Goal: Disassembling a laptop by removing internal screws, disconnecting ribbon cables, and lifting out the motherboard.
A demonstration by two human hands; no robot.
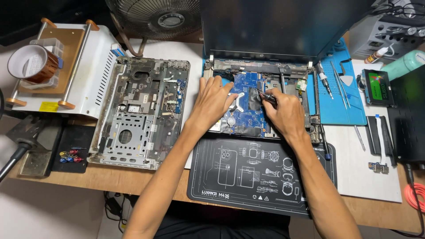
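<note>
An opened laptop base lies in front of me with its blue motherboard point(246, 116) exposed and its dark lid point(274, 26) standing up behind. My left hand point(211, 102) rests flat on the board's left side, fingers spread toward the metal heatsink. My right hand point(285, 113) grips a thin screwdriver point(264, 95), its tip pointing left and down onto the board's middle. The handle is mostly hidden in my fist.
A removed grey laptop palmrest frame point(141, 110) lies to the left. A black printed work mat point(252, 172) is at the front. A blue mat point(341, 95) with tools, a small drive point(377, 87) and loose parts lie right. A fan point(155, 17) stands behind; a tape roll point(28, 64) sits far left.
</note>
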